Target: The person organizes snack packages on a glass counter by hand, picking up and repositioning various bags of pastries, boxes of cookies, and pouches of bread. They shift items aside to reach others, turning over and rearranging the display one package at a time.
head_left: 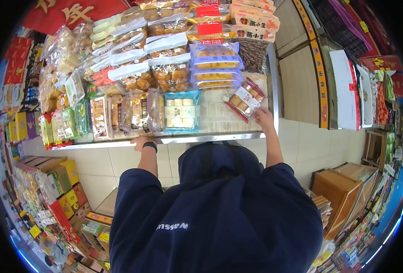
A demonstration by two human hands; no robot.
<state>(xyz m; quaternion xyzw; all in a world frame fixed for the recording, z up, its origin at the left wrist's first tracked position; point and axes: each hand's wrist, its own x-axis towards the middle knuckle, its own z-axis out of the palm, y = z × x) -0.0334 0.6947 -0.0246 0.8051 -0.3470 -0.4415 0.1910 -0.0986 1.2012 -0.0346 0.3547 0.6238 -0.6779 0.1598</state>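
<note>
At the right end of the display table (219,109), my right hand (264,119) has its fingers closed on the lower right edge of a red-edged snack pack (245,100). The pack lies tilted on the pale table surface. My left hand (143,143), with a dark band on the wrist, rests at the table's front edge, its fingers partly hidden by that edge. Just beyond it stand brown bread packs (140,111). Between the hands lies a light-blue pack of pale rolls (182,111), with purple packs (215,78) behind.
Brown bean packs (251,54) stand at the table's back right. A wooden cabinet (301,77) with an orange strip borders the right side. Wooden crates (336,200) sit at the lower right, stacked boxes (69,200) at the lower left. A red banner (74,13) hangs over the back left.
</note>
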